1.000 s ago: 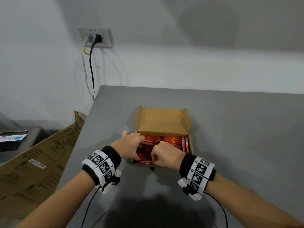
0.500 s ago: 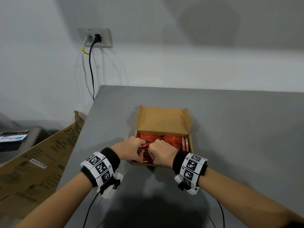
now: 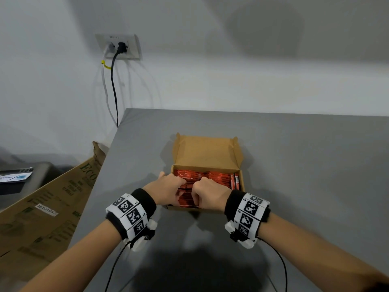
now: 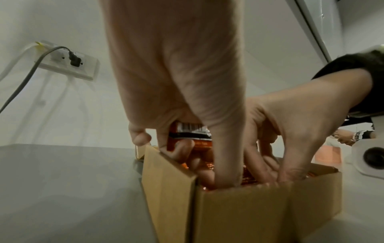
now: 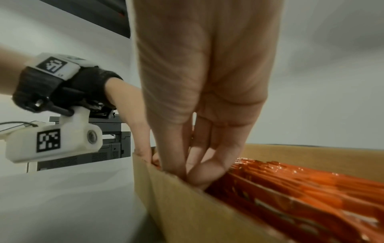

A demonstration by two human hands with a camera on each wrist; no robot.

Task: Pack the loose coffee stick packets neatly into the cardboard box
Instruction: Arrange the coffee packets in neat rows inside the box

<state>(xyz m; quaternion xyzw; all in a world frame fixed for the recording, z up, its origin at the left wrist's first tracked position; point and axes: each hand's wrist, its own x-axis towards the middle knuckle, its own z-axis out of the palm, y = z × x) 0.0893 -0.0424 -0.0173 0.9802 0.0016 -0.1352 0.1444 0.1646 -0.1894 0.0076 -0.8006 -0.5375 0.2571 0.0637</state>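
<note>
You have a plain grey table (image 3: 294,165) in front of you, its top matte and smooth, its far edge running along a pale wall and its left edge dropping off beside you. One thing lies directly on it: an open cardboard box (image 3: 207,153), set near the middle of the part you can see, a little toward you from the far edge. Its lid flap stands tilted back on the far side, and its floor rests flat on the table. Orange coffee stick packets (image 3: 219,178) fill its inside. Soft shadows fall on the grey top around the box and close to you.
</note>
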